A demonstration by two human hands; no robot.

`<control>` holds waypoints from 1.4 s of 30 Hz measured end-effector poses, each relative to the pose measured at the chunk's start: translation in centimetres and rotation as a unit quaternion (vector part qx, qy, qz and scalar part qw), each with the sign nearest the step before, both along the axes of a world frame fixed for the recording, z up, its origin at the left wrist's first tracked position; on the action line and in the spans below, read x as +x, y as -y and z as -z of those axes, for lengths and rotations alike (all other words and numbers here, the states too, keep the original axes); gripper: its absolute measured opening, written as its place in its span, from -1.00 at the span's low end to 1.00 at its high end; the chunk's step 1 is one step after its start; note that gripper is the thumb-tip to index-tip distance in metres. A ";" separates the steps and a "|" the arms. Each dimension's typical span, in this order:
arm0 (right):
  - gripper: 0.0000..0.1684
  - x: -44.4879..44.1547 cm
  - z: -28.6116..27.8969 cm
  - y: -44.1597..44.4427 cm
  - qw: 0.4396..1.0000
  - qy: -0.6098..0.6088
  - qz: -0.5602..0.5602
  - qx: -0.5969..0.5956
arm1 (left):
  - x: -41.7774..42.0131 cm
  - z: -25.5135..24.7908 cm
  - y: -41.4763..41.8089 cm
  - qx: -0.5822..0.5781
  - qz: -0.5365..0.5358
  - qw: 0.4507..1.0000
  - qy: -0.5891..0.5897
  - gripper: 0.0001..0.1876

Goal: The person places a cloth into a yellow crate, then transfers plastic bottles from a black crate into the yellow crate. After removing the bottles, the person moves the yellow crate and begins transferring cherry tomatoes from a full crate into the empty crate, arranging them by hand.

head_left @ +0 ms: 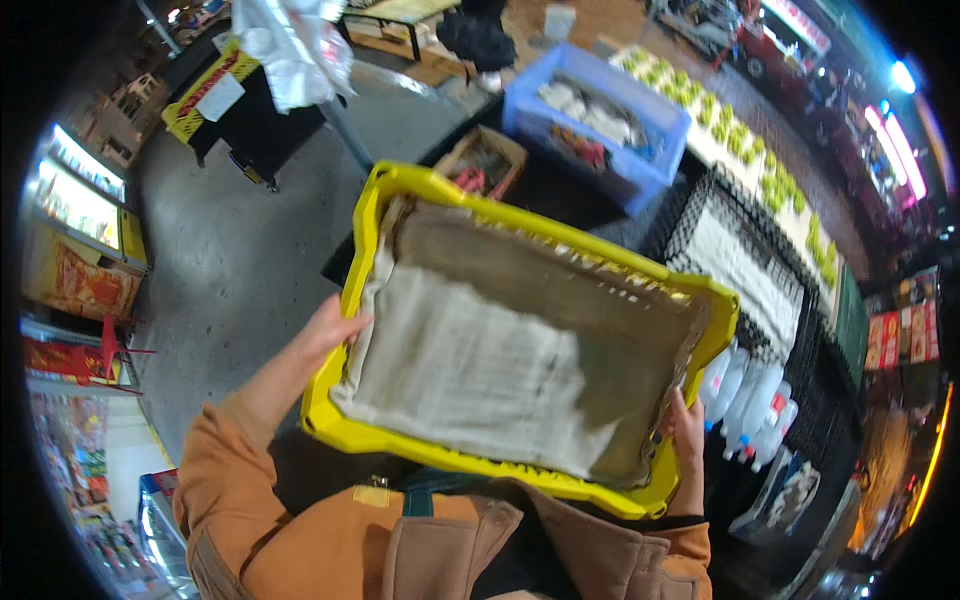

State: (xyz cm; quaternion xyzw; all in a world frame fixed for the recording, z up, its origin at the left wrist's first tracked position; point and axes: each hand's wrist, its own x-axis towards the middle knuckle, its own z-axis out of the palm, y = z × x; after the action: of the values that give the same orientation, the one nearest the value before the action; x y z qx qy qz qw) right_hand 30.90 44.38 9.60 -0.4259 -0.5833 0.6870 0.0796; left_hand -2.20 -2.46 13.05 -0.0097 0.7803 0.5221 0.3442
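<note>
A large yellow plastic crate (540, 236) is held out before my chest, tilted so that I look down into it. My left hand (341, 326) grips its left short side, thumb over the rim. On the opposite short side, my right hand (684, 420) is closed around the rim, its fingers partly hidden by the crate. A pale cloth liner (465, 360) covers the crate's inside and looks damp or stained brown along the far and right parts. Nothing else shows inside the crate.
Past the crate stands a dark table with a blue plastic crate (585, 146), a cardboard box (484, 161) and a black mesh crate (742, 262). Bottles (750, 401) lie to the right. Green items (720, 124) line a pale board. A pole (345, 135) with white bags rises at left.
</note>
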 end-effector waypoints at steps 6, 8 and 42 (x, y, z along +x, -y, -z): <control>-0.85 -13.2 -5.0 11.4 0.987 -0.052 -0.153 0.018 | 3.2 1.6 18.7 0.073 -0.149 0.984 -0.062 -0.85; -0.85 -17.0 -4.4 15.9 0.978 -0.038 -0.206 0.021 | 5.0 0.5 24.5 0.083 -0.221 0.971 -0.036 -0.86; -0.77 -98.6 -5.4 112.0 0.733 -0.158 -0.661 -0.005 | -25.0 -3.2 105.8 0.064 -0.670 0.727 -0.134 -0.80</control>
State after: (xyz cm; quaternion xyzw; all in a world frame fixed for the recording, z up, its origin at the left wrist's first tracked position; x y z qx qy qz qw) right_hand -67.72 -67.66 14.99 0.1816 -0.6936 0.6265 -0.3057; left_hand -27.16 -108.29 16.22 -0.4380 0.5737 0.6613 -0.2040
